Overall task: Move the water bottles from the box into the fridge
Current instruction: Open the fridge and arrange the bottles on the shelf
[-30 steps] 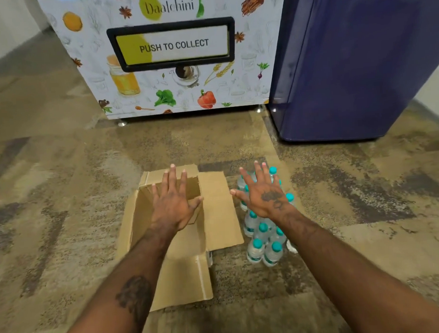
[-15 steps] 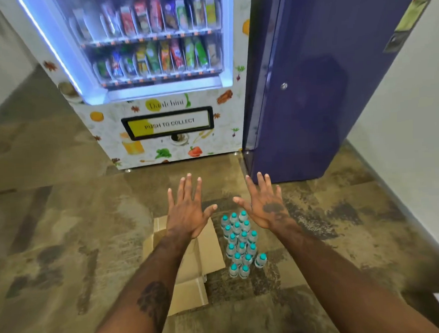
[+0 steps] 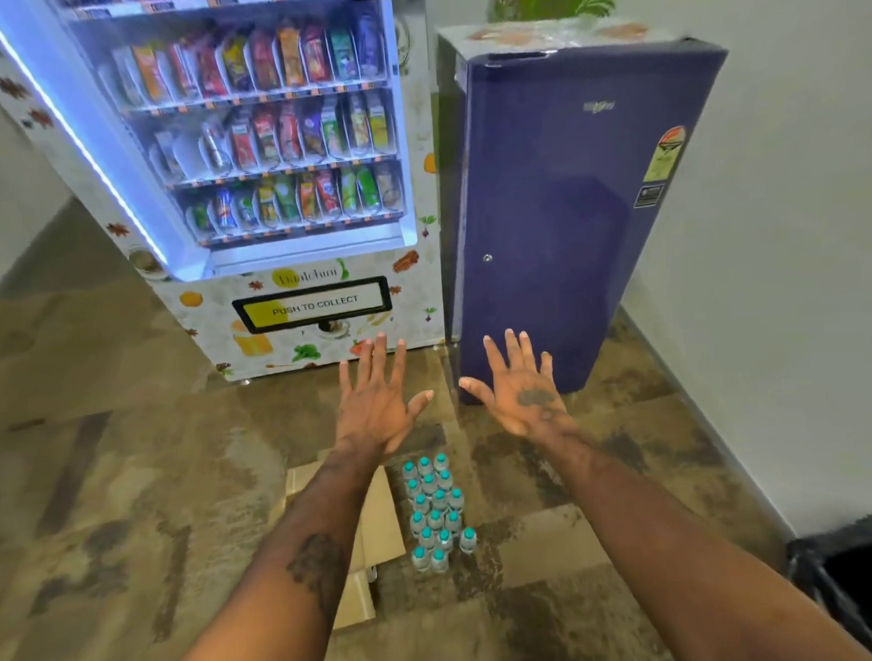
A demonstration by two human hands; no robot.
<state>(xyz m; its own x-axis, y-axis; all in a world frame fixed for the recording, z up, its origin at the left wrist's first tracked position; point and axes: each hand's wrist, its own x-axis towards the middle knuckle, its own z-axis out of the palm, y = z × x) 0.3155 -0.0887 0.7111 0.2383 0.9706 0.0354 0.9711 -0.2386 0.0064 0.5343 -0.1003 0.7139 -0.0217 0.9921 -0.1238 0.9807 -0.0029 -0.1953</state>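
Observation:
Several small water bottles (image 3: 436,512) with teal caps stand upright in a cluster on the floor. Just left of them lies an open cardboard box (image 3: 379,530), partly hidden behind my left forearm. A blue single-door fridge (image 3: 569,212) stands farther back on the right with its door closed. My left hand (image 3: 377,404) and my right hand (image 3: 520,391) are held out in front of me, fingers spread, palms down, holding nothing. Both hover well above the bottles and in front of the fridge's lower part.
A lit vending machine (image 3: 263,162) full of snack packs stands left of the fridge, touching its side. A white wall (image 3: 799,260) runs along the right. A black bin (image 3: 861,576) sits at the lower right. A plant (image 3: 553,0) is behind the fridge top.
My view has risen and pulled back, so the whole fridge and vending machine now show. Both hands stayed spread and lifted away from the box and bottles.

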